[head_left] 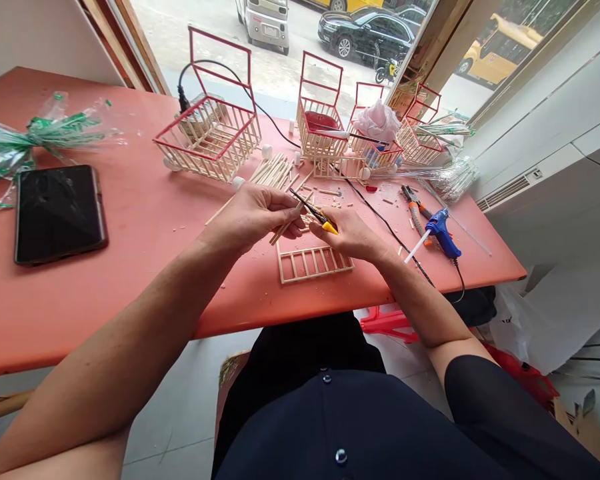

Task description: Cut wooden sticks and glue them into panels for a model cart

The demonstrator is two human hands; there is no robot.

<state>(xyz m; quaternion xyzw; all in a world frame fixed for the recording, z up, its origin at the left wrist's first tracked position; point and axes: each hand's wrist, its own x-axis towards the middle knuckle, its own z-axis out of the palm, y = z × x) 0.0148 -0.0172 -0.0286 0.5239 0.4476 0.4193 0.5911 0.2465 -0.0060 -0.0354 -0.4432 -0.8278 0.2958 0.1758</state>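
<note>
My left hand [265,210] is closed around a few thin wooden sticks [280,233], whose ends poke out below the fingers. In my right hand [349,232] is a pair of scissors [329,227] with dark blades and a yellow handle. The parted blades reach over to the sticks by my left fingertips. Below both hands, a flat ladder-like stick frame [316,264] lies near the table's front edge. Just behind the hands lies a pile of loose sticks [273,171], with cut bits scattered beside it.
Small stick carts with red trim, one large [210,140] and another [323,127], stand along the back of the pink table [145,293]. A tablet [60,215] lies left. On the right are pliers [416,207], a blue glue gun [444,233] and its cable.
</note>
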